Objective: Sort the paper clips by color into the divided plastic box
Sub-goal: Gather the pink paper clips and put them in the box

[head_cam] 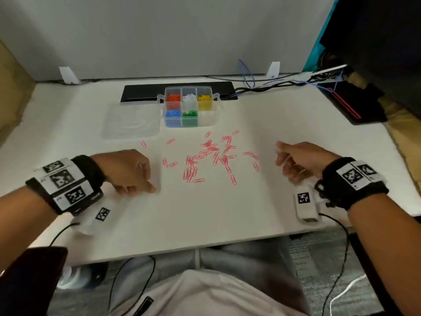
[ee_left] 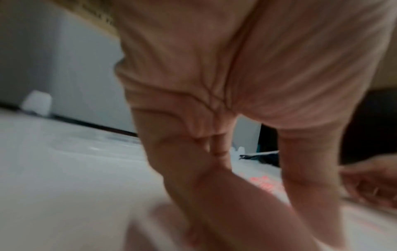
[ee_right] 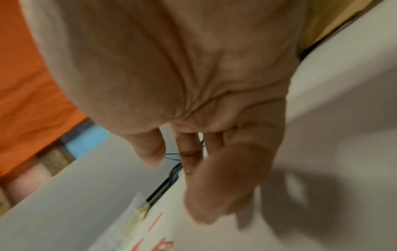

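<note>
Several pink paper clips (head_cam: 211, 156) lie scattered on the white table (head_cam: 205, 213), in front of the clear divided box (head_cam: 189, 106). The box holds red, white and yellow clips in its back row and blue and green in front; its front right compartment looks empty. My left hand (head_cam: 132, 172) is left of the clips, its fingertips (head_cam: 152, 189) down on the table; nothing shows in it. My right hand (head_cam: 296, 160) hovers right of the clips, fingers loosely curled and holding nothing. Both wrist views are blurred: the left hand (ee_left: 214, 84) with pink clips (ee_left: 264, 183) beyond, the right hand (ee_right: 193, 84) above a pink clip (ee_right: 154, 222).
The box's clear lid (head_cam: 129, 122) lies flat to the left of the box. A black strip (head_cam: 145, 92) runs behind the box, with cables (head_cam: 262, 84) at the back right and a black pad (head_cam: 350, 103) on the right. The table's front edge is near my body.
</note>
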